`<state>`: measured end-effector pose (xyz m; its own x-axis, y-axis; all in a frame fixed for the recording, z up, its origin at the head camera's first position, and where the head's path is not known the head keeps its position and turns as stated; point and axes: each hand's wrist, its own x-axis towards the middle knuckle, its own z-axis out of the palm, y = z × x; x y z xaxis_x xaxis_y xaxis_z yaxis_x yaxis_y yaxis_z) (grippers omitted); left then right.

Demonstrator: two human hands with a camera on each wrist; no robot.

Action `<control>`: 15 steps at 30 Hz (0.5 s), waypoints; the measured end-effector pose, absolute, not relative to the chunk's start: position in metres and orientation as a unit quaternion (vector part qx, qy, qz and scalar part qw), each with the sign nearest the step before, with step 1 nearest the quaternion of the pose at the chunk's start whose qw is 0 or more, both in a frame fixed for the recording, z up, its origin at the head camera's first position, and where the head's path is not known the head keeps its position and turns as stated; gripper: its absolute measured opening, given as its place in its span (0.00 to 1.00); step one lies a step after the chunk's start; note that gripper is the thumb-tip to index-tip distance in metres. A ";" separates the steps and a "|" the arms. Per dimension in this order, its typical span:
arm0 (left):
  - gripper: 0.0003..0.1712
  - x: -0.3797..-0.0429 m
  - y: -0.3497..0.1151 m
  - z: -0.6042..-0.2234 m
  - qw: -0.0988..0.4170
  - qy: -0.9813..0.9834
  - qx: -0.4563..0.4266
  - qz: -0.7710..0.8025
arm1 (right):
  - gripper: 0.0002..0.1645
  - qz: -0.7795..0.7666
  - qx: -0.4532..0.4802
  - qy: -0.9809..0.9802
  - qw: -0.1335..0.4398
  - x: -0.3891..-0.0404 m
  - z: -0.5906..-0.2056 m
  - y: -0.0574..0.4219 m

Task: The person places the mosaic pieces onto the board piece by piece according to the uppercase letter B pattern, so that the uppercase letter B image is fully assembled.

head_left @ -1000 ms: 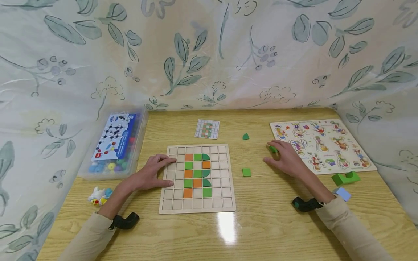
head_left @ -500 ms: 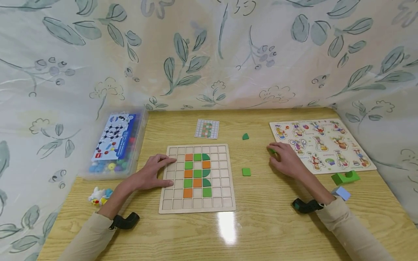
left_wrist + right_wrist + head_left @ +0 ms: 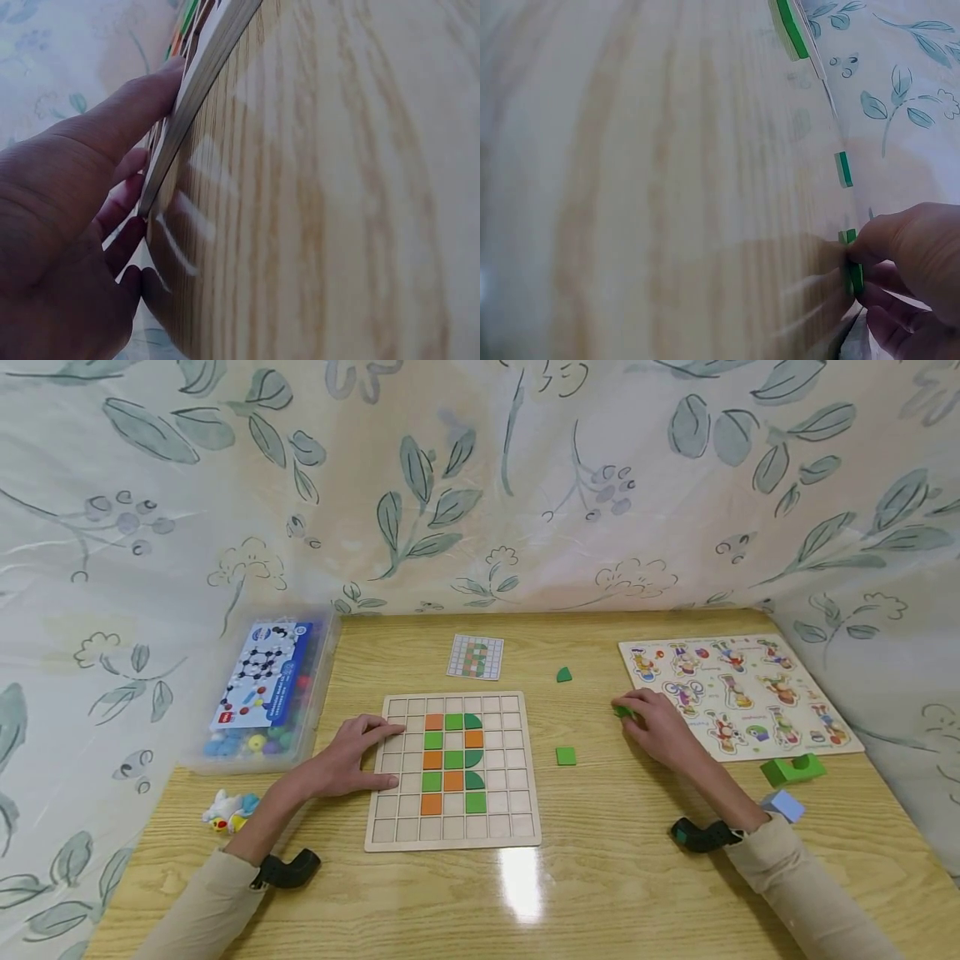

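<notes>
A square wooden grid board [image 3: 510, 827] lies on the table, several of its cells filled with orange, green and dark green tiles, some with a rounded corner. My left hand [image 3: 341, 760] rests on its left edge, thumb and fingers spread; in the left wrist view the thumb [image 3: 127, 112] touches the rim. Off to the right, my right hand [image 3: 663, 731] pinches a small green tile [image 3: 624, 712] close to the tabletop. The fingers partly cover that tile [image 3: 855, 276], so its shape is unclear. A loose green square [image 3: 566, 756] and a green rounded piece [image 3: 564, 674] lie between board and hand.
A small pattern card [image 3: 476, 657] lies behind the board. On the left stand a clear box of beads [image 3: 262, 693] and a small toy figure [image 3: 228, 810]. A picture puzzle board [image 3: 738, 697], a green block [image 3: 793, 769] and a blue block [image 3: 784, 806] lie right.
My right hand's thumb and fingers have closed together on the green tile, and the hand has shifted slightly. The left hand and the grid board stay where they were.
</notes>
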<state>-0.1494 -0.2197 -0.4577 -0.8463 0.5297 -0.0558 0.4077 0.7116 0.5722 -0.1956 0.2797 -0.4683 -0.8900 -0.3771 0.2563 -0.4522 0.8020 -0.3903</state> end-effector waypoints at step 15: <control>0.42 -0.147 -0.213 -0.457 0.103 0.916 0.259 0.289 | 0.17 0.225 0.205 -0.951 0.059 -0.197 -0.467 0.279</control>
